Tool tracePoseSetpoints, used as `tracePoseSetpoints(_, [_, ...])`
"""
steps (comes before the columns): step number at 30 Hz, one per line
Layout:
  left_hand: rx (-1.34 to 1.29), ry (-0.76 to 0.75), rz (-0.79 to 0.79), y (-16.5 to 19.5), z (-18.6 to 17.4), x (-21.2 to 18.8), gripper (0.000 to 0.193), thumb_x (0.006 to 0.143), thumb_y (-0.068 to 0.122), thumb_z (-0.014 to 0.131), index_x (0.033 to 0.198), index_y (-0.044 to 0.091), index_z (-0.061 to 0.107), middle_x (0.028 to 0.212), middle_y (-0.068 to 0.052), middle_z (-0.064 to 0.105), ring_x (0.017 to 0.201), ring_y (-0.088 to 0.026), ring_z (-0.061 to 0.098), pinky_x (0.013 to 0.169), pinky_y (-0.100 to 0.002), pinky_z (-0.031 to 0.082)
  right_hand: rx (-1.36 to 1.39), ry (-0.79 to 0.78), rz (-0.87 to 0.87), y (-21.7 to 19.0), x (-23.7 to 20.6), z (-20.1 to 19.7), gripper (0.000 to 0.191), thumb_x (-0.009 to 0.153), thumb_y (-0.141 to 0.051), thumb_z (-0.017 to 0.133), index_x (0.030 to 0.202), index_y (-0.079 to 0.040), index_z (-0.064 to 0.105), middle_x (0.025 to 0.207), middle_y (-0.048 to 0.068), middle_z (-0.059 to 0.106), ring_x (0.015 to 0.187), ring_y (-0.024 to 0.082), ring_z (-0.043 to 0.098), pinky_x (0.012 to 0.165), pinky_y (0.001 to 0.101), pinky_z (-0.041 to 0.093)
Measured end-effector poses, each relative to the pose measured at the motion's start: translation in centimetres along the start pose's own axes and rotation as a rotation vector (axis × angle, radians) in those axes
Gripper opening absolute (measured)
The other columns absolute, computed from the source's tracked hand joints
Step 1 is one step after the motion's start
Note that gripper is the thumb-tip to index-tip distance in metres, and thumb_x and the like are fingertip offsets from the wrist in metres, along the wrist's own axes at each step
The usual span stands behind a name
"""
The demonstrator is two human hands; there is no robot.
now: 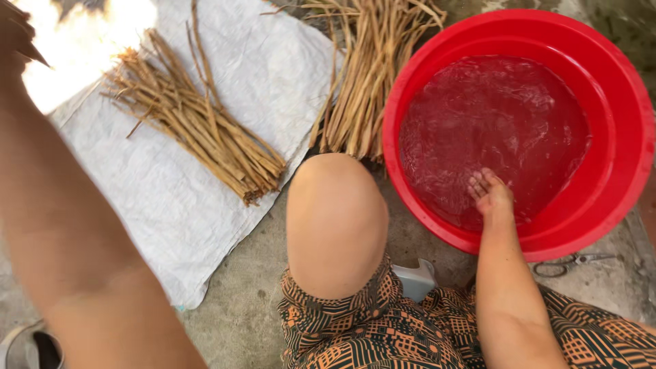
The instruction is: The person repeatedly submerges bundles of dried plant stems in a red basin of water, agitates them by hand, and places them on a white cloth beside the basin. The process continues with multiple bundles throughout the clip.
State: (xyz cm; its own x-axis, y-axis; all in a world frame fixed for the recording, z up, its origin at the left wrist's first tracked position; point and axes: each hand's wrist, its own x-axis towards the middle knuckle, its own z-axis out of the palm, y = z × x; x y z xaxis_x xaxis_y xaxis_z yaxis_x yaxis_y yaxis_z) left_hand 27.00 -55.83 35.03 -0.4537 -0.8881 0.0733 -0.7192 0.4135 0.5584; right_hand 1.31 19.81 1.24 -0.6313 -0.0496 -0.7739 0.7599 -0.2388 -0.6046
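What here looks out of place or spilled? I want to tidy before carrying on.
Nothing looks spilled. One oddity: the scissors lie on the bare ground beside the red basin, close to the right hand dipping in its water. The stalk bundles lie neatly.

No packages, labels, signs or screens, as far as visible

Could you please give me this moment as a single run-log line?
right hand: dipped in water of red basin | left hand: raised at frame corner, grip unclear | dry stalk bundle: on white sack
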Motion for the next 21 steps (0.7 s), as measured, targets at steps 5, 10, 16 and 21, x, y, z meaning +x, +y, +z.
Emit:
tracePoseSetpoints(5, [-0.123,0.013,-0.405,-10.4,14.0,-8.0,0.072,0.108,0.052,0.053,0.146,-0.007,0.034,0.115,-0.018,0.064,0.099,-0.03,0.066,0.077,-0.043,0.058,-0.11,0.014,-0.024,0.3,-0.1,-0.5,0.031,0.105,-0.02,0.055,0.133,-0.014,0.064,0.112,0.006,0.073,0.095,0.021,0.07,0.085,0.0409,0.057])
tracePoseSetpoints(10, [-0.018,-0.459,-0.741,-14.0,26.4,-22.9,0.052,0.105,0.04,0.052,0.13,-0.005,0.047,0.115,-0.027,0.068,0.104,-0.04,0.068,0.088,-0.05,0.056,-0.173,0.044,-0.019,0.7,0.0,-1.7,0.031,0.106,-0.02,0.055,0.135,-0.011,0.063,0.109,0.006,0.073,0.094,0.02,0.071,0.084,0.0401,0.058])
tracePoseSetpoints(16, [0.444,-0.654,-0.605,-16.0,27.5,-22.9,0.068,0.095,0.059,0.061,0.131,0.001,0.056,0.119,-0.022,0.07,0.11,-0.034,0.069,0.098,-0.047,0.052,-0.206,0.014,-0.051,1.3,0.9,-2.5,0.032,0.104,-0.017,0.058,0.135,-0.013,0.064,0.11,0.006,0.074,0.093,0.021,0.071,0.079,0.0362,0.055])
tracePoseSetpoints(21, [0.655,-0.475,-0.267,-11.7,24.2,-16.6,0.07,0.088,0.067,0.069,0.133,0.013,0.067,0.129,-0.018,0.067,0.114,-0.036,0.066,0.088,-0.051,0.056,-0.267,0.065,-0.065,2.5,1.5,-2.2,0.027,0.102,-0.014,0.057,0.128,-0.012,0.061,0.109,0.007,0.074,0.089,0.019,0.071,0.074,0.0347,0.055])
